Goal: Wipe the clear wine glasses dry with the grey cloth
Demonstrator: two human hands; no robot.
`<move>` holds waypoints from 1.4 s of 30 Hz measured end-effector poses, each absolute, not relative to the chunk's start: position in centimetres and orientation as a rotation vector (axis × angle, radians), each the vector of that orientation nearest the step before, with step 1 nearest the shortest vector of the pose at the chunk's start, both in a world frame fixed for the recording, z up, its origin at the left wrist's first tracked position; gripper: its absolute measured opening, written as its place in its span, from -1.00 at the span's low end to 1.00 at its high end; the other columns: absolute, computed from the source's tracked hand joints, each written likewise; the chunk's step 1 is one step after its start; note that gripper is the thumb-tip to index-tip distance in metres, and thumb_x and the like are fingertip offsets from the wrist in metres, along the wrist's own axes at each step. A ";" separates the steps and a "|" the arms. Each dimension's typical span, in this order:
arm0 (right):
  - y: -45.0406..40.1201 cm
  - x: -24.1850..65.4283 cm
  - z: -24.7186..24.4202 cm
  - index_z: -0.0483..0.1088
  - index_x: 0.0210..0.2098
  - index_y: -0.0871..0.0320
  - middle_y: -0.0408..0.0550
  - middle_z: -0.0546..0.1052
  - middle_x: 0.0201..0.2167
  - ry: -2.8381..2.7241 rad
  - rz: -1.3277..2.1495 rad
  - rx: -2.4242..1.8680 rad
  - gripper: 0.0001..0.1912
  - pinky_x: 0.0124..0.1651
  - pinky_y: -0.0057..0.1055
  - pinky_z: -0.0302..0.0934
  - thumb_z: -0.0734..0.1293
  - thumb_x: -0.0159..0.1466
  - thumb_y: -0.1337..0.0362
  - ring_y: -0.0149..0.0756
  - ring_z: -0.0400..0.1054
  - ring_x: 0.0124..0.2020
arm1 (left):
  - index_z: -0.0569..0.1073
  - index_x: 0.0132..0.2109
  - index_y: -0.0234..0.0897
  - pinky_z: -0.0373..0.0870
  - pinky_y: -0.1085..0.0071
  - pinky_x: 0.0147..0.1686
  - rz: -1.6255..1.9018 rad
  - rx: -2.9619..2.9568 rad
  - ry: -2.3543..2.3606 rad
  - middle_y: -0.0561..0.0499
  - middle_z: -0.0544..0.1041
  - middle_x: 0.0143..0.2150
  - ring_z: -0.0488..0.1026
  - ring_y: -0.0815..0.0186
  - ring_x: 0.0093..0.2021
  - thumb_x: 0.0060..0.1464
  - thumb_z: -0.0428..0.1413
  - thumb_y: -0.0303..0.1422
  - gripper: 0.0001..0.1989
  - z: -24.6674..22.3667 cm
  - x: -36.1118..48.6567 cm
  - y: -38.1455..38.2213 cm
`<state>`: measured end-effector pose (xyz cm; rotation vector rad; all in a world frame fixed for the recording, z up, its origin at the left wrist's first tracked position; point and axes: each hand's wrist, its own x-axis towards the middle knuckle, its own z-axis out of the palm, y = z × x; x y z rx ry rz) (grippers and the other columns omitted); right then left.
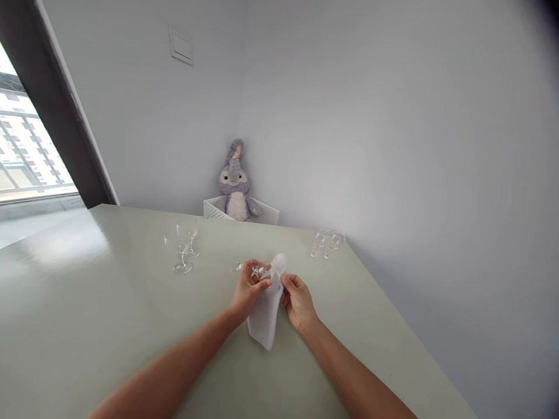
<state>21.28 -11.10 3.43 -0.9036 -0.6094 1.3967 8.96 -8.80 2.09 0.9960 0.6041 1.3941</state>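
Note:
My left hand (250, 291) is closed around a small clear stemmed glass (260, 271), which lies on its side over the table with its foot to the left. A thin white cloth (263, 317) hangs between my hands and covers the glass's right end, so the bowl is mostly hidden. My right hand (299, 299) pinches the cloth's right edge between thumb and fingers. To the left, two clear stemmed glasses (182, 250) stand upright on the table. Two more clear glasses (328, 243) stand close together at the right.
The pale green glossy table (209, 361) reaches to the wall. Past its far edge, a grey plush rabbit (236, 186) sits in a white perforated basket (268, 215). A light switch (180, 48) is on the wall. A dark-framed window (35, 139) is at the left.

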 end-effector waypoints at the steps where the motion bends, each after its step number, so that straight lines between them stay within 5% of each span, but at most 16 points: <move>1: -11.2 21.3 3.1 0.30 -0.51 0.16 -0.23 0.38 -0.62 -0.592 1.384 -0.897 -0.73 -0.53 -0.51 0.12 0.45 -0.09 0.20 -0.47 0.22 -0.59 | 0.18 -0.15 -0.17 0.24 0.26 -0.02 1.381 1.026 0.588 -0.01 0.38 -0.10 0.29 0.18 0.05 -0.24 0.25 -0.38 -0.50 1.9 9.1 -8.9; 5: -11.4 21.8 2.2 0.34 -0.39 0.16 -0.20 0.45 -0.55 -0.612 1.347 -0.921 -0.68 -0.51 -0.50 0.13 0.45 -0.10 0.20 -0.42 0.27 -0.56 | 0.21 -0.16 -0.19 0.22 0.25 0.01 1.349 1.109 0.555 -0.03 0.38 -0.10 0.29 0.19 0.04 -0.26 0.26 -0.40 -0.50 1.6 9.4 -9.3; 14: -12.9 22.7 4.3 0.37 -0.47 0.14 -0.20 0.38 -0.61 -0.651 1.132 -1.018 -0.73 -0.51 -0.49 0.14 0.31 0.07 0.04 -0.42 0.23 -0.57 | 0.20 -0.16 -0.16 0.24 0.27 -0.05 1.447 0.934 0.713 -0.01 0.38 -0.12 0.26 0.16 0.08 -0.19 0.22 -0.35 -0.56 2.0 9.2 -9.0; 18: -14.0 21.6 4.8 0.40 -0.16 0.10 -0.06 0.43 -0.26 -0.992 1.190 -0.993 -0.62 -0.42 -0.47 0.19 0.18 0.18 0.01 -0.37 0.28 -0.40 | 0.22 -0.14 -0.17 0.21 0.26 -0.03 1.451 0.913 0.689 -0.01 0.36 -0.12 0.27 0.16 0.07 -0.19 0.22 -0.34 -0.57 2.1 9.1 -9.1; 21: -14.1 21.5 5.0 0.42 -0.17 0.09 -0.04 0.32 -0.03 -1.191 1.109 -0.980 -0.66 -0.38 -0.48 0.19 0.23 0.15 0.06 -0.33 0.27 -0.28 | 0.24 -0.17 -0.20 0.24 0.29 -0.06 1.392 0.925 0.663 -0.01 0.37 -0.13 0.33 0.19 0.00 -0.17 0.20 -0.32 -0.60 2.4 8.9 -9.1; 29: -13.7 21.6 3.8 0.40 -0.21 0.13 -0.14 0.42 -0.48 -1.128 1.509 -0.862 -0.62 -0.47 -0.49 0.16 0.38 0.01 0.10 -0.41 0.23 -0.52 | 0.20 -0.08 -0.19 0.31 0.46 -0.44 1.161 1.192 0.711 0.05 0.41 -0.33 0.38 0.35 -0.39 -0.16 0.20 -0.30 -0.52 2.1 8.8 -9.7; 33: -12.7 22.1 3.3 0.41 -0.26 0.15 -0.12 0.44 -0.48 -0.828 1.623 -0.792 -0.67 -0.46 -0.48 0.17 0.37 0.04 0.10 -0.40 0.26 -0.53 | 0.24 0.02 -0.19 0.31 0.35 -0.20 1.164 1.250 0.626 -0.06 0.43 -0.16 0.38 0.26 -0.17 -0.02 0.09 -0.25 -0.58 2.4 8.4 -9.3; 36: -12.6 22.3 3.5 0.40 -0.24 0.16 -0.11 0.46 -0.44 -0.659 1.670 -0.739 -0.68 -0.37 -0.45 0.20 0.35 0.07 0.12 -0.40 0.29 -0.48 | 0.26 0.06 -0.14 0.19 0.28 0.00 1.236 1.231 0.541 -0.09 0.27 0.10 0.20 0.18 0.08 -0.04 0.12 -0.27 -0.53 2.8 8.0 -8.7; 42: -14.4 21.1 3.3 0.33 -0.06 0.06 -0.12 0.46 -0.42 -1.141 1.437 -0.907 -0.53 -0.34 -0.40 0.21 0.38 0.02 0.18 -0.31 0.30 -0.42 | 0.21 0.10 -0.11 0.31 0.34 -0.20 1.187 1.103 0.574 -0.05 0.38 -0.12 0.35 0.30 -0.20 -0.03 0.09 -0.22 -0.49 3.3 7.8 -8.7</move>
